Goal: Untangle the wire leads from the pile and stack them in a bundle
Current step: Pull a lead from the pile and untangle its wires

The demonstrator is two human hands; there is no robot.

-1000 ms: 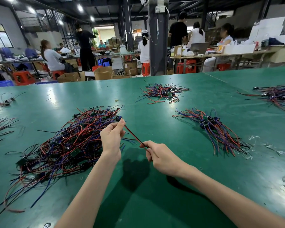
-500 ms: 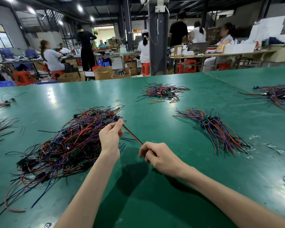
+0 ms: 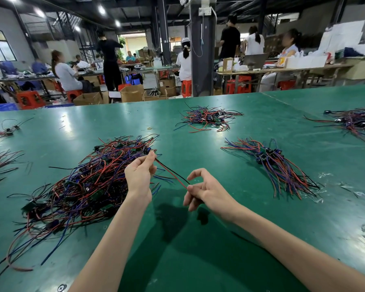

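A green table (image 3: 198,249) fills the foreground of a dim workshop, where people sit on red stools (image 3: 30,99) at long benches, cardboard boxes (image 3: 133,93) stand on the floor, and a dark pillar (image 3: 202,60) rises behind the table's far edge. At the far left lie a small wire cluster (image 3: 6,130) and some loose red strands (image 3: 0,163). Next comes the big tangled pile (image 3: 82,186) of red, blue and black leads. At its right edge the left hand (image 3: 139,175) pinches the connector end of one wire lead (image 3: 171,173) between thumb and fingertips, raised above the table. The red-and-black lead slopes down to the right hand (image 3: 207,192), which holds its free end at the thumb tip, lower fingers curled and the index finger lifted in a hook. Farther right lies the combed bundle (image 3: 278,165), with another tangle (image 3: 209,119) behind it and a further heap (image 3: 354,123) at the right edge. Half a second ago the right index finger was folded down over the lead; now it stands clear, while the left hand keeps its place. Counted: two hands, one lead held, six separate groups of wire on the table.
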